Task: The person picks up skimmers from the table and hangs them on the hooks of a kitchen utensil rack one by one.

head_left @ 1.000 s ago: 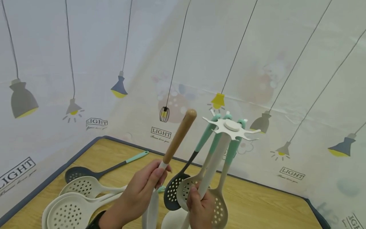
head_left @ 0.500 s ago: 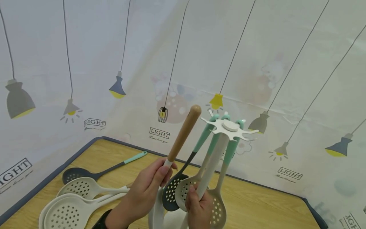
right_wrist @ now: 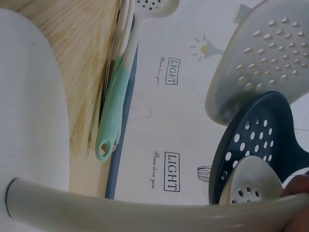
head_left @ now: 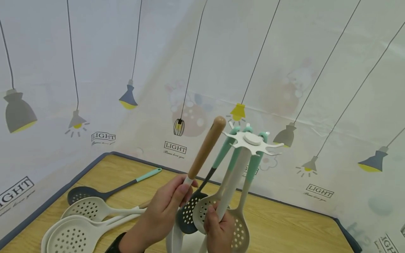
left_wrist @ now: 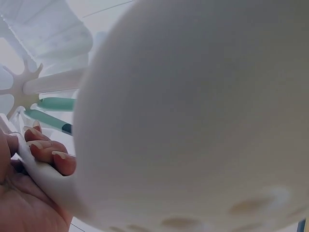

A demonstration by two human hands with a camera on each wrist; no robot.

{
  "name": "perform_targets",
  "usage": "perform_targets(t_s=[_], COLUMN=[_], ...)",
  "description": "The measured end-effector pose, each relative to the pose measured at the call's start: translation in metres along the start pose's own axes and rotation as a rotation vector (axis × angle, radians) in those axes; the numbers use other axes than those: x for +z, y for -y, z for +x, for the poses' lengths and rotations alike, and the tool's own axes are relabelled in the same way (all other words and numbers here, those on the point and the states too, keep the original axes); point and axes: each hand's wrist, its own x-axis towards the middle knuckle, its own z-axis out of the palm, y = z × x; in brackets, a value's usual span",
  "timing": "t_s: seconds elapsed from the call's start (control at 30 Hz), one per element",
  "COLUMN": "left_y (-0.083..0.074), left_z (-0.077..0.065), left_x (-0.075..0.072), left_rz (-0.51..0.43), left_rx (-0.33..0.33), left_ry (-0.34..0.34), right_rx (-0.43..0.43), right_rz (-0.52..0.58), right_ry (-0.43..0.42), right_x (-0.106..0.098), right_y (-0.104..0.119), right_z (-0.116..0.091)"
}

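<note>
My left hand (head_left: 161,203) grips a white skimmer with a wooden handle (head_left: 207,147) just below the wood, handle end tilted up. Its broad perforated head (left_wrist: 193,116) fills much of the left wrist view. My right hand (head_left: 219,225) holds the white pole (head_left: 232,182) of a utensil stand, whose hooked top (head_left: 253,140) is beside the wooden handle. From the hooks hang a dark skimmer (head_left: 187,215) and two beige perforated ones, the right-hand beige skimmer (head_left: 245,230) partly behind my hand. In the right wrist view, the stand's round white base (right_wrist: 31,111) appears at left.
On the wooden table (head_left: 291,225) at left lie a dark skimmer with a mint handle (head_left: 148,174) and several white skimmers, the nearest white skimmer (head_left: 68,240) overlapping others. Behind stands a lamp-printed cloth wall (head_left: 152,116); a blue edge (head_left: 107,153) borders the table.
My left hand has moved a little right and up, bringing the wooden handle closer to the stand's hooked top. My right hand keeps its grip on the pole. The view has shifted slightly.
</note>
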Motion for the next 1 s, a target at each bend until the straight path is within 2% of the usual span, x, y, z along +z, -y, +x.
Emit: perform_targets(t_s=[0.23,0.5,0.77,1.0], left_y=[0.0,0.0,-0.001,-0.001], left_z=[0.001,0.002,0.003,0.003], left_x=[0.002,0.005,0.009,0.012], left_rz=[0.013,0.014,0.022,0.001], left_rx=[0.012,0.009,0.022,0.0], left_ry=[0.006,0.013,0.019,0.042], right_rx=[-0.009,0.015,-0.045,-0.085], right_rz=[0.013,-0.026,0.0,0.064], right_ry=[0.018,0.002,0.01,0.036], right_x=[-0.001,-0.001,0.0,0.0], right_y=[0.0,0.0,-0.002,-0.002], right_z=[0.001,0.0,0.001,0.002])
